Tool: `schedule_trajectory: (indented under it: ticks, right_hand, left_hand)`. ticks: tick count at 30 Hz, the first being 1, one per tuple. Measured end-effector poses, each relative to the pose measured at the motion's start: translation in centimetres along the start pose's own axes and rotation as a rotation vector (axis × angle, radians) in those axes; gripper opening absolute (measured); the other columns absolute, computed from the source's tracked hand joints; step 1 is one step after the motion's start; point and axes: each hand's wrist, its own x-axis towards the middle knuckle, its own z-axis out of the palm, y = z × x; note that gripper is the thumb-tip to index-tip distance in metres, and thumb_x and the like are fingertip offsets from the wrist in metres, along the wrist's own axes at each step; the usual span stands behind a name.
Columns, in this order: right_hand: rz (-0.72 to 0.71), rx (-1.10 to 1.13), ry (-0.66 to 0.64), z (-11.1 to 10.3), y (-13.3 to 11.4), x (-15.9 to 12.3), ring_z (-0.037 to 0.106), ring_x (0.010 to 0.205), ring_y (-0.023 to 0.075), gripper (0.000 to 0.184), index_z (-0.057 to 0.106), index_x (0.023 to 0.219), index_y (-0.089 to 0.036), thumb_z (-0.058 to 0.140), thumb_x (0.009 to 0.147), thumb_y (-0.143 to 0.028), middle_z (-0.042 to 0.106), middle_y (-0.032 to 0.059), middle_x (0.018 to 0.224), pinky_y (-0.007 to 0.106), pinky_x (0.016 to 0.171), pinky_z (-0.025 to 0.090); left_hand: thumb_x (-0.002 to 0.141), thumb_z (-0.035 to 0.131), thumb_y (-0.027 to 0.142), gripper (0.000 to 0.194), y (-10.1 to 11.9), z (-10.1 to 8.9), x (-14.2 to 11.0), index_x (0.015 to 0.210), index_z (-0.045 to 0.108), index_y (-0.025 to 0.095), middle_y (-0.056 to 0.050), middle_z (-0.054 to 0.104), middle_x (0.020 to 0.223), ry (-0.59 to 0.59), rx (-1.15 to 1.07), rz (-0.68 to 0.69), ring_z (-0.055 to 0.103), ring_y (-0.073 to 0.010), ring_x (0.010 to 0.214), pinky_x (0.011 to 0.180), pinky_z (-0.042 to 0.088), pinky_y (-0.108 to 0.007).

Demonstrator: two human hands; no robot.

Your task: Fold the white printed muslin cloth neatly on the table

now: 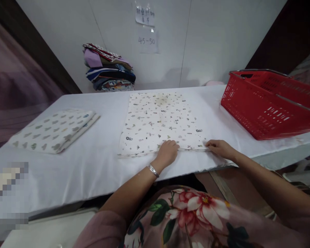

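A white cloth (157,120) with small grey and green printed figures lies flat in layers on the table, its near edge toward me. My left hand (168,151), with a silver bracelet on the wrist, is closed on the middle of that near edge, fingers curled over the top. At the cloth's near right corner, my right hand (220,148) pinches the edge between thumb and fingers. A faint yellowish patch shows near the cloth's far edge.
To the left lies a folded cloth (59,129) with a cloud-like print. A stack of folded fabrics (111,74) stands at the back by the wall. On the right sits a red plastic basket (258,113) with metal handles. White fabric covers the table (98,172).
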Motion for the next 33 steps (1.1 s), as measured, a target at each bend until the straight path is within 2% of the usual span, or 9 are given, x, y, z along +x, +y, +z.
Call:
schedule_trajectory:
  ticks: [2, 5, 8, 10, 13, 16, 21, 25, 33]
  right_hand:
    - [-0.137, -0.238, 0.104, 0.0, -0.8, -0.4, 0.056, 0.072, 0.0177, 0.017, 0.069, 0.085, -0.02, 0.054, 0.078, -0.024, 0.063, 0.0053, 0.081, 0.029, 0.066, 0.041]
    - [-0.375, -0.424, 0.248, 0.9, -2.5, -1.0, 0.054, 0.097, 0.0259, 0.022, 0.069, 0.092, -0.017, 0.049, 0.082, -0.02, 0.061, 0.014, 0.107, 0.038, 0.083, 0.042]
    - [-0.575, -0.395, 0.25, 3.0, -4.4, -0.9, 0.052, 0.1, 0.0255, 0.029, 0.064, 0.11, -0.016, 0.048, 0.086, -0.021, 0.06, 0.0149, 0.11, 0.039, 0.086, 0.042]
    - [-0.648, -0.366, 0.215, 4.6, -5.6, -0.3, 0.053, 0.099, 0.0241, 0.031, 0.061, 0.114, -0.017, 0.05, 0.087, -0.024, 0.061, 0.0131, 0.108, 0.038, 0.085, 0.043]
    - [-0.683, -0.362, 0.198, 6.4, -7.0, 0.8, 0.054, 0.095, 0.0233, 0.028, 0.062, 0.112, -0.019, 0.049, 0.089, -0.026, 0.062, 0.0111, 0.104, 0.037, 0.082, 0.044]
    - [-0.722, -0.372, 0.188, 7.2, -7.4, 1.8, 0.055, 0.09, 0.0228, 0.027, 0.064, 0.109, -0.019, 0.045, 0.091, -0.026, 0.064, 0.0109, 0.098, 0.036, 0.079, 0.045]
    - [-0.769, -0.432, 0.206, 7.6, -6.3, 2.3, 0.056, 0.087, 0.0226, 0.031, 0.066, 0.108, -0.017, 0.039, 0.092, -0.024, 0.065, 0.0116, 0.096, 0.036, 0.077, 0.046]
    - [-0.805, -0.469, 0.205, 7.6, -6.0, 2.2, 0.056, 0.087, 0.0221, 0.031, 0.066, 0.107, -0.018, 0.039, 0.092, -0.024, 0.065, 0.0111, 0.098, 0.034, 0.076, 0.046]
    - [-0.815, -0.603, 0.203, 8.1, -8.9, 2.5, 0.055, 0.08, 0.024, 0.02, 0.065, 0.092, -0.016, 0.047, 0.083, -0.017, 0.062, 0.0116, 0.088, 0.035, 0.07, 0.044]
  left_hand:
    - [0.083, 0.048, 0.009, 0.021, -0.1, 0.0, 0.1, 0.093, 0.063, 0.019, -0.006, 0.059, 0.093, -0.006, -0.003, 0.003, 0.052, -0.0209, 0.091, 0.079, 0.041, -0.036]
    - [0.082, 0.049, 0.009, 0.021, -0.3, 0.2, 0.3, 0.095, 0.063, 0.02, -0.005, 0.059, 0.094, -0.002, -0.033, 0.003, 0.052, -0.0203, 0.091, 0.08, 0.041, -0.035]
    - [0.081, 0.051, 0.01, 0.021, -0.5, 0.4, 0.3, 0.096, 0.063, 0.02, -0.004, 0.059, 0.094, 0.023, -0.069, 0.008, 0.052, -0.0196, 0.092, 0.081, 0.041, -0.034]
    - [0.081, 0.052, 0.011, 0.02, -0.6, 0.4, 0.2, 0.096, 0.063, 0.02, -0.004, 0.06, 0.093, 0.036, -0.072, 0.002, 0.052, -0.0197, 0.092, 0.081, 0.041, -0.034]
    - [0.083, 0.053, 0.013, 0.018, -0.3, 0.2, -0.2, 0.096, 0.063, 0.02, -0.004, 0.059, 0.092, 0.036, -0.051, -0.015, 0.052, -0.0195, 0.091, 0.08, 0.041, -0.034]
    - [0.086, 0.051, 0.017, 0.016, 0.0, 0.3, -0.6, 0.097, 0.062, 0.02, -0.004, 0.059, 0.091, 0.04, 0.001, 0.003, 0.052, -0.0196, 0.09, 0.08, 0.04, -0.034]
    - [0.091, 0.043, 0.018, 0.017, 0.2, 0.9, -0.9, 0.094, 0.06, 0.017, -0.006, 0.059, 0.092, 0.066, 0.084, 0.063, 0.052, -0.0197, 0.09, 0.079, 0.038, -0.035]
    - [0.091, 0.043, 0.017, 0.016, 0.5, 1.0, -1.3, 0.095, 0.058, 0.017, -0.008, 0.057, 0.094, 0.074, 0.132, 0.05, 0.051, -0.0206, 0.091, 0.075, 0.037, -0.035]
    - [0.088, 0.045, 0.016, 0.014, 0.6, 1.6, -1.5, 0.094, 0.057, 0.013, -0.009, 0.057, 0.091, 0.098, 0.097, -0.036, 0.051, -0.0215, 0.089, 0.072, 0.038, -0.034]
